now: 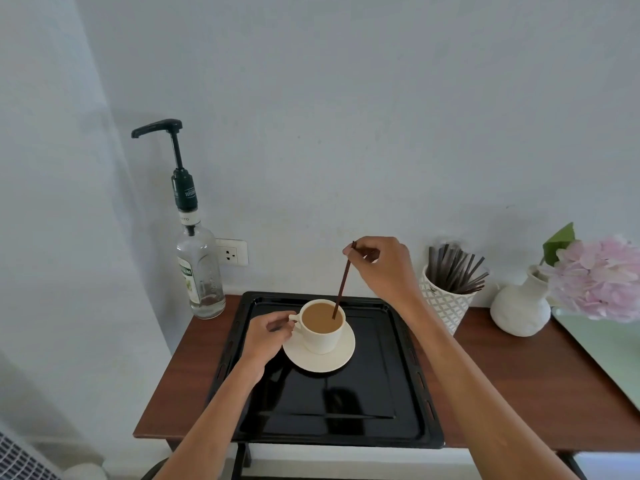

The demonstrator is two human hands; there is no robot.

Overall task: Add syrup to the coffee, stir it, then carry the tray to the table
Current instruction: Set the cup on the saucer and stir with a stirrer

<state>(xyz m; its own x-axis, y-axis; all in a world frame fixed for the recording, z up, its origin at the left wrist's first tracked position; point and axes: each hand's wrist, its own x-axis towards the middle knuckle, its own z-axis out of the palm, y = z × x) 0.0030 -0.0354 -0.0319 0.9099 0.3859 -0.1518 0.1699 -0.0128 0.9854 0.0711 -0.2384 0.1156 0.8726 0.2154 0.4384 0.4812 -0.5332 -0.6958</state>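
Cream ceramic cup (322, 329) of milky coffee (322, 318) is sitting on a round matching saucer (320, 351), itself resting on a glossy black rectangular tray (381, 393) atop a reddish wooden table (512, 375). Left hand (268, 336) is pinching the cup's handle. Right hand (384, 265) is pinching a thin dark stir stick (343, 282), tip dipping into the coffee. Clear glass syrup bottle (199, 271) with black pump is standing just beside the tray's far left corner.

I have my left hand (268, 332) curled low at 9 o'clock, fingertips pinched; my right hand (382, 265) is raised at 1 o'clock, thumb and forefinger pinched, wrist bent.
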